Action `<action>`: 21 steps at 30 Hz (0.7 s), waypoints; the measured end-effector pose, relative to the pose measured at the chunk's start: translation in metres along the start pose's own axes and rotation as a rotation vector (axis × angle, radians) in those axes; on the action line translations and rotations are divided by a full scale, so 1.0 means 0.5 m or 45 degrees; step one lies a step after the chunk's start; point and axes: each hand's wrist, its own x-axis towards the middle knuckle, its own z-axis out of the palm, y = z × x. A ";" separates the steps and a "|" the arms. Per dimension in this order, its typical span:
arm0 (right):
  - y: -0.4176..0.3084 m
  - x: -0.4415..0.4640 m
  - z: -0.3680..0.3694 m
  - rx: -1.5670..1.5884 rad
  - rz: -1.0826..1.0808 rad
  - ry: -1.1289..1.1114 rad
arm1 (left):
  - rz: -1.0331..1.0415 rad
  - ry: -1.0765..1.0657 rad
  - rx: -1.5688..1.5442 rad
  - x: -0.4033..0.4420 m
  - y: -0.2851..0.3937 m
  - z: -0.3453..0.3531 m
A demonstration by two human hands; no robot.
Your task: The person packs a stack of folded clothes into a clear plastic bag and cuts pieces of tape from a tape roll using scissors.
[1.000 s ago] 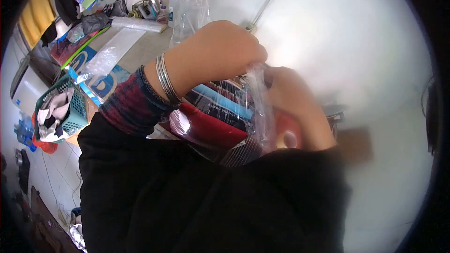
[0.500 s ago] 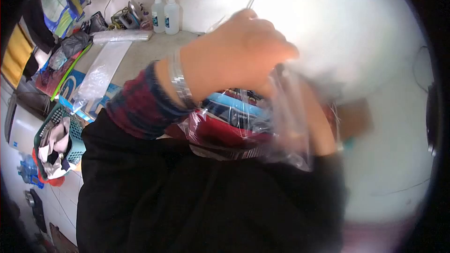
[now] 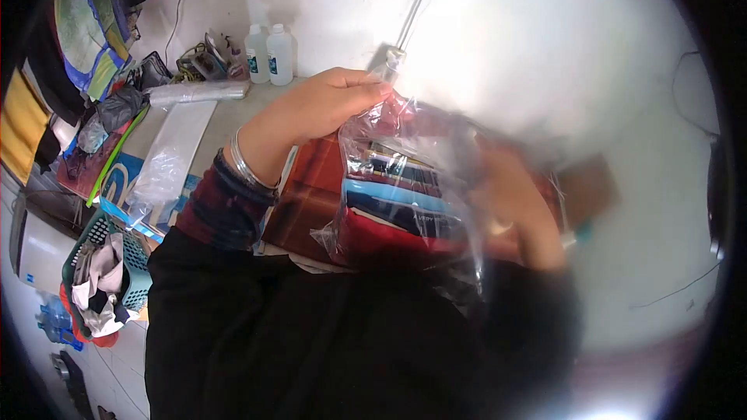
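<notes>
A clear plastic bag [image 3: 459,253] holds a folded garment [image 3: 397,201] with red, navy, light blue and dark stripes. It lies in front of me on a dark red checked cloth [image 3: 299,206]. My left hand [image 3: 331,105], with silver bangles at the wrist, is closed on the bag's top left edge, thumb and fingers pinched together. At the bag's right side is my right hand [image 3: 510,187], smeared by motion and partly behind the plastic; its fingers cannot be made out.
Two clear bottles [image 3: 279,56] stand against the wall. A plastic roll [image 3: 198,92] and a long flat plastic sheet [image 3: 173,144] lie on the table at left. Below them is a green basket [image 3: 138,264] of cloth. Hanging cloths [image 3: 85,23] fill the upper left.
My left hand has moved left from above the bag's right part to its top left edge. More of the bag and garment now shows. The right hand stays at the right side.
</notes>
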 end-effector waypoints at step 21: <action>-0.077 0.043 -0.001 -0.239 -0.043 -0.104 | 0.032 0.433 -0.077 -0.039 -0.031 0.029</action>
